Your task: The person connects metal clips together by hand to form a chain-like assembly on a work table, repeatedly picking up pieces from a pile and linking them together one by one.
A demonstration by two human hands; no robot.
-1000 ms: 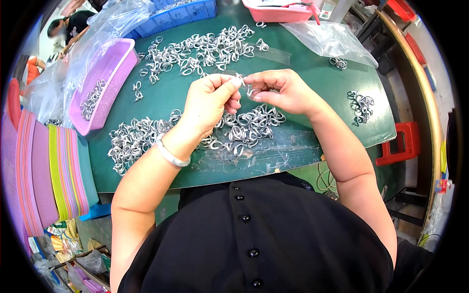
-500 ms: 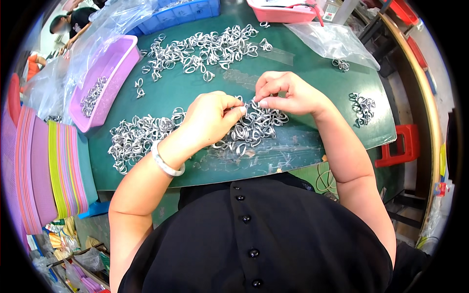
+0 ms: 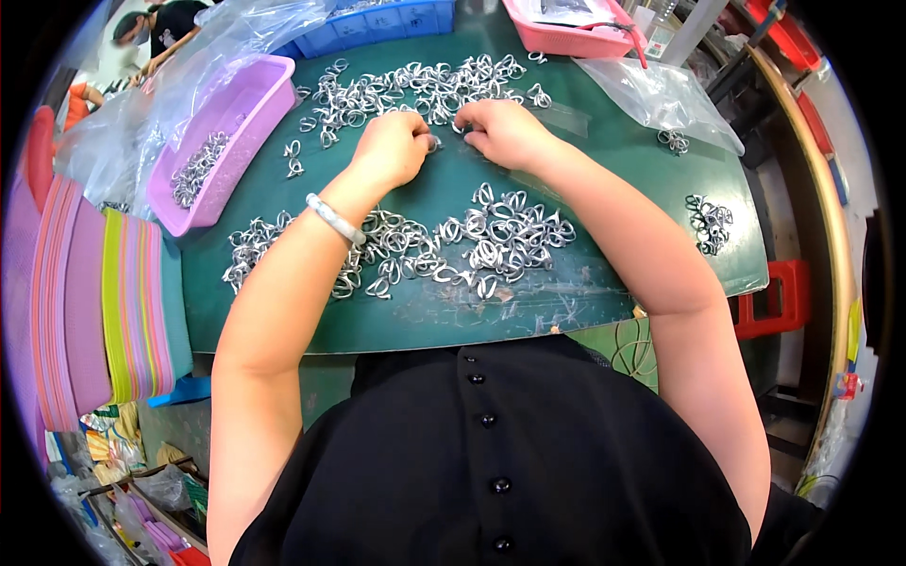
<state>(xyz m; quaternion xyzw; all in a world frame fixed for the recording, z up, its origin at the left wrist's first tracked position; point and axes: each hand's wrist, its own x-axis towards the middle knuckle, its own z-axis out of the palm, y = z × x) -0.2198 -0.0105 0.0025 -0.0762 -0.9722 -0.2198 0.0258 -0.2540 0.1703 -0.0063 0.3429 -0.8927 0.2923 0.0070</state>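
Both hands are over the far half of the green table (image 3: 377, 325), at the near edge of the far heap of silver rings (image 3: 415, 90). The left hand (image 3: 392, 148) is curled in, with a silver glint at its fingertips; I can't tell whether it pinches a ring or merely covers one. The right hand (image 3: 507, 132) faces it, a little apart, thumb and forefinger bent close; whether they hold anything I can't make out.

The far heap's long axis runs left to right, its single rings facing every way. Any ring at the fingertips is too small to read for direction. Nearer lies another jumble of rings (image 3: 519, 236), partly hidden by the left forearm (image 3: 264, 311) with its pale bangle (image 3: 335, 220).

A purple tray (image 3: 257, 102) slants along the left side, a blue crate (image 3: 377, 26) stands at the far edge, and a clear bag (image 3: 651, 94) lies far right.
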